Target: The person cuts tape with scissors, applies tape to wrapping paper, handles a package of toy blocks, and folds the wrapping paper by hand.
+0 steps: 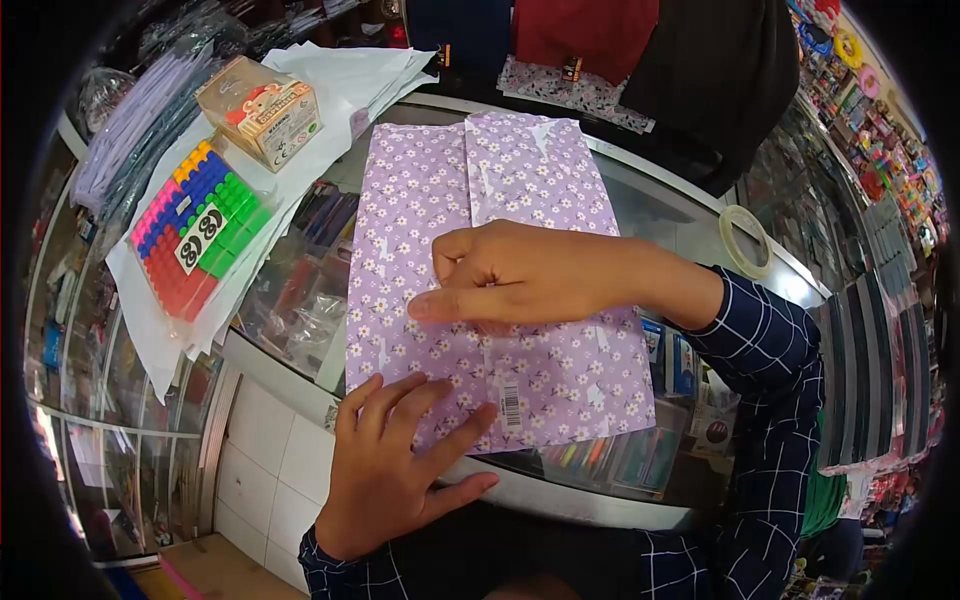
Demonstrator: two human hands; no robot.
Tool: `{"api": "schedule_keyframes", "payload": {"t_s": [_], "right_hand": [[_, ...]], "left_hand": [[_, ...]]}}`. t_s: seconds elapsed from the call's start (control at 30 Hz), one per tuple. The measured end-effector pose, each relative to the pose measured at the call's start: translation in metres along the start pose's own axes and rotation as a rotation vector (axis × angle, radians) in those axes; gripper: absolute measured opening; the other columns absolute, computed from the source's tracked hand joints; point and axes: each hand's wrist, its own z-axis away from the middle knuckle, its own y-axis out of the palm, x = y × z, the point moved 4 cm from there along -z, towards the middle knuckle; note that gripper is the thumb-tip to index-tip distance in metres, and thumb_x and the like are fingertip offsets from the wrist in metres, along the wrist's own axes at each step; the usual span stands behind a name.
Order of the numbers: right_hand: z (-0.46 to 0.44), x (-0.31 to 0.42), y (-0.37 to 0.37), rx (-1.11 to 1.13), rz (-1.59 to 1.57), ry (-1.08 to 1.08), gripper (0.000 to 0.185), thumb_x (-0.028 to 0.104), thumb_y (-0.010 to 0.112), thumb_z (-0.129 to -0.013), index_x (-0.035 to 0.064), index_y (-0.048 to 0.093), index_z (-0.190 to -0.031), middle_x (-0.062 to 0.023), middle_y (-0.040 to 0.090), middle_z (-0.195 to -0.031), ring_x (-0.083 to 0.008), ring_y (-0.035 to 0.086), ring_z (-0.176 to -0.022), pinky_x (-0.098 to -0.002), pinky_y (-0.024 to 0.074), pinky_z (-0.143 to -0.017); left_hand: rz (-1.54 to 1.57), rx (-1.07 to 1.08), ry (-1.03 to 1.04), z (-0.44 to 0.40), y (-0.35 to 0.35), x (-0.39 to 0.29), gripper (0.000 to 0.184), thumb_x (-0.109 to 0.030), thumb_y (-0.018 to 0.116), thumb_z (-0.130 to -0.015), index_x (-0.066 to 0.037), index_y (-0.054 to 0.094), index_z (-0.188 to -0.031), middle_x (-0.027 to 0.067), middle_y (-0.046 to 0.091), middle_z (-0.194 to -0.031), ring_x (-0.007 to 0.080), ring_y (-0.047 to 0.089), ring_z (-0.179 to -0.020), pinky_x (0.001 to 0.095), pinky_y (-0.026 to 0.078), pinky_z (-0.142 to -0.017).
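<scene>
Purple wrapping paper (545,375) with white flowers lies on the glass counter, with a folded seam running down its middle and a barcode near its lower edge. My left hand (400,455) rests on the paper's lower left part, fingers spread and holding nothing. Over the middle of the paper is my right hand (520,275), its fingers curled in and the thumb stretched to the left. Whether anything is inside the curled fingers is hidden.
A roll of clear tape (746,242) stands at the counter's right. On white sheets (345,80) at the left are a boxed toy (262,112) and a pack of coloured blocks (190,235). Dark and red cloth (585,35) hangs over the far edge.
</scene>
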Motion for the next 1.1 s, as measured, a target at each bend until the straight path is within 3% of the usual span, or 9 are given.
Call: {"api": "schedule_keyframes", "payload": {"t_s": [0.23, 0.33, 0.43, 0.47, 0.57, 0.6, 0.7, 0.8, 1.1], "right_hand": [[-0.012, 0.000, 0.001, -0.030, 0.086, 0.039, 0.062, 0.045, 0.051, -0.097, -0.0039, 0.057, -0.059, -0.0063, 0.050, -0.071, -0.0134, 0.051, -0.061, -0.0305, 0.0427, -0.058], [-0.015, -0.007, -0.010, -0.165, -0.067, 0.132, 0.060, 0.045, 0.051, -0.097, -0.0036, 0.058, -0.062, -0.0055, 0.053, -0.073, -0.0107, 0.055, -0.062, -0.0274, 0.0451, -0.057], [-0.010, -0.011, -0.021, -0.098, 0.004, 0.122, 0.058, 0.046, 0.052, -0.096, -0.0032, 0.058, -0.066, -0.0046, 0.054, -0.074, -0.0091, 0.058, -0.063, -0.0242, 0.0468, -0.056], [-0.010, -0.012, -0.023, -0.077, -0.007, 0.016, 0.050, 0.040, 0.062, -0.092, 0.0007, 0.051, -0.064, -0.0036, 0.052, -0.073, -0.0092, 0.055, -0.064, -0.0259, 0.0445, -0.056], [-0.005, -0.006, -0.028, -0.030, 0.224, -0.243, 0.048, 0.033, 0.074, -0.084, 0.0039, 0.044, -0.062, -0.0025, 0.049, -0.074, -0.0092, 0.049, -0.065, -0.0280, 0.0408, -0.055], [-0.004, -0.004, -0.027, -0.037, 0.176, -0.203, 0.051, 0.028, 0.081, -0.076, 0.0057, 0.038, -0.062, -0.0033, 0.047, -0.074, -0.0137, 0.045, -0.065, -0.0309, 0.0380, -0.055], [-0.006, 0.003, -0.026, -0.033, 0.344, -0.311, 0.050, 0.029, 0.082, -0.074, 0.0061, 0.038, -0.064, -0.0050, 0.047, -0.075, -0.0191, 0.047, -0.063, -0.0328, 0.0391, -0.057], [-0.009, 0.000, -0.024, -0.010, 0.348, -0.260, 0.051, 0.029, 0.083, -0.071, 0.0059, 0.037, -0.066, -0.0067, 0.047, -0.076, -0.0236, 0.048, -0.064, -0.0351, 0.0406, -0.059], [-0.003, -0.004, -0.020, -0.050, 0.337, -0.246, 0.049, 0.025, 0.084, -0.066, 0.0057, 0.039, -0.067, -0.0078, 0.048, -0.080, -0.0253, 0.050, -0.071, -0.0366, 0.0423, -0.062]], "left_hand": [[0.015, -0.001, -0.010, -0.001, -0.002, -0.003, 0.049, -0.049, 0.070, -0.075, -0.025, 0.067, -0.116, 0.0081, 0.052, -0.117, 0.0290, 0.049, -0.112, 0.0516, 0.034, -0.100], [0.008, -0.008, -0.006, 0.000, -0.001, -0.003, 0.049, -0.049, 0.070, -0.074, -0.025, 0.067, -0.117, 0.0079, 0.052, -0.117, 0.0290, 0.049, -0.112, 0.0517, 0.035, -0.100], [0.001, -0.018, -0.007, 0.000, -0.001, -0.002, 0.050, -0.049, 0.070, -0.074, -0.025, 0.066, -0.117, 0.0075, 0.052, -0.118, 0.0290, 0.049, -0.113, 0.0520, 0.035, -0.099], [0.006, -0.016, -0.010, 0.000, -0.001, -0.002, 0.050, -0.049, 0.070, -0.074, -0.026, 0.066, -0.117, 0.0074, 0.052, -0.118, 0.0291, 0.049, -0.113, 0.0522, 0.035, -0.100], [0.014, -0.007, -0.008, 0.000, -0.002, -0.002, 0.050, -0.049, 0.070, -0.075, -0.025, 0.065, -0.118, 0.0072, 0.052, -0.119, 0.0293, 0.048, -0.114, 0.0525, 0.035, -0.100], [0.015, -0.003, -0.006, 0.000, -0.002, -0.002, 0.050, -0.049, 0.069, -0.075, -0.025, 0.065, -0.118, 0.0072, 0.052, -0.120, 0.0293, 0.048, -0.115, 0.0527, 0.035, -0.100], [-0.005, 0.022, 0.012, 0.000, -0.001, -0.003, 0.050, -0.049, 0.069, -0.076, -0.024, 0.065, -0.119, 0.0072, 0.052, -0.123, 0.0297, 0.048, -0.116, 0.0528, 0.035, -0.100], [-0.004, 0.040, 0.021, 0.000, -0.001, -0.002, 0.051, -0.050, 0.068, -0.077, -0.023, 0.064, -0.120, 0.0074, 0.051, -0.125, 0.0300, 0.047, -0.117, 0.0531, 0.034, -0.100], [-0.036, 0.081, 0.048, -0.004, -0.006, -0.005, 0.050, -0.047, 0.069, -0.078, -0.021, 0.063, -0.121, 0.0082, 0.050, -0.130, 0.0304, 0.046, -0.118, 0.0546, 0.032, -0.102]]}}
